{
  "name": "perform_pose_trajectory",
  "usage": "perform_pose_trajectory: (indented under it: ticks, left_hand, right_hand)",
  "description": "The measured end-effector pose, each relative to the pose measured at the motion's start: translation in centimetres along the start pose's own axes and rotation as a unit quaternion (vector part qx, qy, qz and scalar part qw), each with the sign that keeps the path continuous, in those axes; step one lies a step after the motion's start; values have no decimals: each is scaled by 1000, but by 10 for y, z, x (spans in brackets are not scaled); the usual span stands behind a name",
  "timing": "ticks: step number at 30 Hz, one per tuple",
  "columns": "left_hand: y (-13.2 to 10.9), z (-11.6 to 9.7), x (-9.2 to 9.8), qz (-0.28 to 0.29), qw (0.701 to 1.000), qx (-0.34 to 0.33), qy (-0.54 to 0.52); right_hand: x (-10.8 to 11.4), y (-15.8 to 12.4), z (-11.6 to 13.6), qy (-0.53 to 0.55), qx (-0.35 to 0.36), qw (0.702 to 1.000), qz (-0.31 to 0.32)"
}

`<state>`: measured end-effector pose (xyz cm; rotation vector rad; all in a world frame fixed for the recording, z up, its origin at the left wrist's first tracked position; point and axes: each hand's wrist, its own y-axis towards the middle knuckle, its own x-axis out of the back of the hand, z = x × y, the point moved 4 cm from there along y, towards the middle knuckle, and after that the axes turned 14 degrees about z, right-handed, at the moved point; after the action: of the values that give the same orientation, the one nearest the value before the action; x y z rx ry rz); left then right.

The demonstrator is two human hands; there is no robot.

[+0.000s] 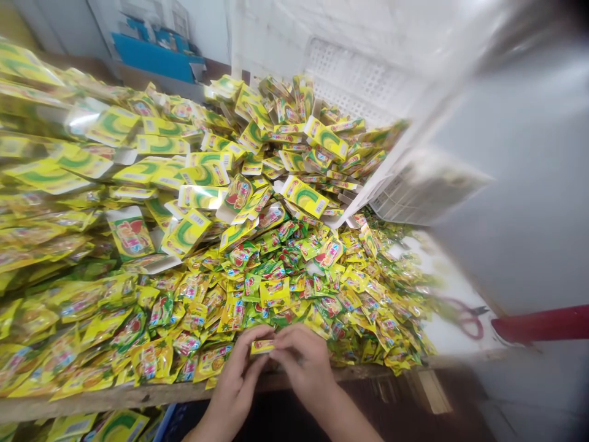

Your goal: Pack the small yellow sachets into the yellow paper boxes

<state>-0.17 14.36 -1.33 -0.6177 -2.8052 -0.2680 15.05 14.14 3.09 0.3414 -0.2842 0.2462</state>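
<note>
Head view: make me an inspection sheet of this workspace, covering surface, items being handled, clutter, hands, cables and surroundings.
Surface: table mostly covered; bare white patch at the right.
Handled items: small box in the fingers; loose packets heaped in front, with yellow boxes piled behind them, several flaps open.
Clutter: scissors on the right, beside a blurred red object I can't identify.
Hands: left hand and right hand both hold the small box.
Cables: nothing seen.
Surroundings: white crate behind the pile; blue box in the background.
</note>
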Motion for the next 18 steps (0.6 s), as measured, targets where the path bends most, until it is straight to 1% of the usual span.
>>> perform_pose_trajectory:
  ticks: [2,5,8,12,14,18]
  left_hand:
    - [0,-1,-1,25,999,0,-32]
    - [-1,0,-1,59,997,14,-42]
    - [-3,5,-2,54,996,49,-45]
    - [-6,10,-3,38,998,56,-13]
    - [-6,11,-3,28,998,54,-7]
    - [-4,7,-2,18,999,45,-16]
  right_hand:
    - [3,-3,0,-18,0,1000,4]
    - [8,-5,-1,-25,-19,999,12]
    - [15,0,-7,-35,-61,997,16]
    - [19,5,-14,-21,-114,993,9]
    - [16,4,-11,-34,-105,994,1]
    - [6,-4,0,-86,-31,996,-18]
